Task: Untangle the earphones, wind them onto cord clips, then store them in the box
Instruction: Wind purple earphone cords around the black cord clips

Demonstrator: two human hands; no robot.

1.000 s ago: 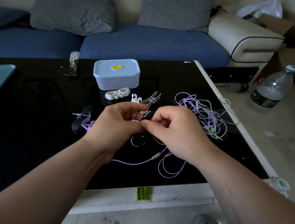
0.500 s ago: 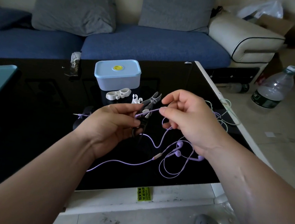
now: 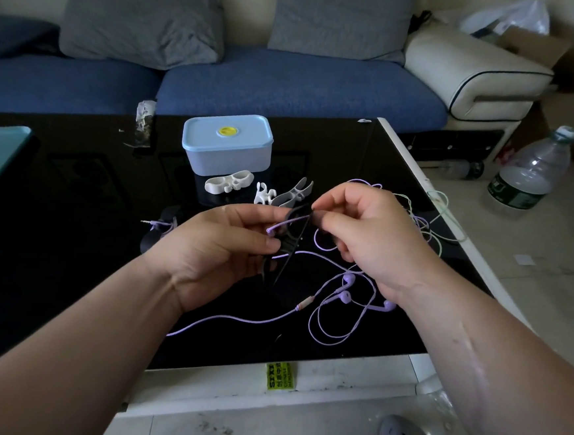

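Black clip (image 3: pixel 292 240) and purple cord (image 3: pixel 288 222), both held above the surface (image 3: pixel 75 183).
My left hand (image 3: pixel 221 246) has its fingers curled round the clip, the thumb pinning the cord's end against it. My right hand (image 3: pixel 366 237) pinches the cord between thumb and forefinger at the clip's top. The rest of the cord drops to the surface, with its earbuds (image 3: pixel 344 295) lying at 5 o'clock from the clip. The box (image 3: pixel 228 144), lid on, sits at 11 o'clock, with white clips (image 3: pixel 228 185) and a grey clip (image 3: pixel 296 194) just in front of it. A wound set (image 3: pixel 163 224) lies at 9 o'clock, and a tangle (image 3: pixel 422 224) at 3 o'clock.
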